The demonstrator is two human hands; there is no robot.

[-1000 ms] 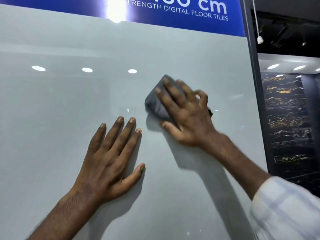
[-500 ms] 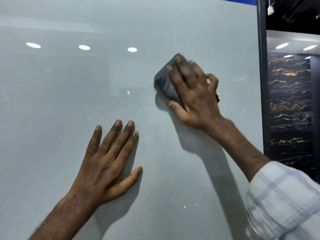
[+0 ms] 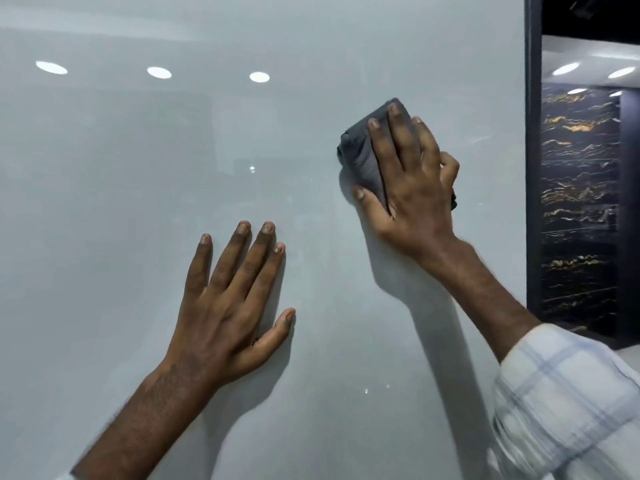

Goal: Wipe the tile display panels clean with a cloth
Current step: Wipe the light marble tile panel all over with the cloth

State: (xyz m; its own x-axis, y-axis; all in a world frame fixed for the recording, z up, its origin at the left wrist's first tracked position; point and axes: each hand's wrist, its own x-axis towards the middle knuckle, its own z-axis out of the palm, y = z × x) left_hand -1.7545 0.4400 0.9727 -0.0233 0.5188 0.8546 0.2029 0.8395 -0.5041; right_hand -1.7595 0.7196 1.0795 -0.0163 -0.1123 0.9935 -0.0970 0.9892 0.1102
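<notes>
A large glossy pale grey tile panel (image 3: 138, 202) fills most of the head view. My right hand (image 3: 415, 188) presses a folded dark grey cloth (image 3: 362, 157) flat against the panel at the upper right, fingers spread over it. My left hand (image 3: 228, 306) rests flat on the panel lower down and to the left, fingers apart, holding nothing. Most of the cloth is hidden under my right palm.
The panel's right edge meets a dark frame (image 3: 531, 168). Beyond it stands a black tile panel with gold veins (image 3: 578, 202). Ceiling lights reflect as bright ovals (image 3: 158, 72) in the upper left of the grey panel.
My right hand has slid the cloth rightward along the panel. The view has dropped, so the blue banner at the top is out of sight. My left hand stays planted.
</notes>
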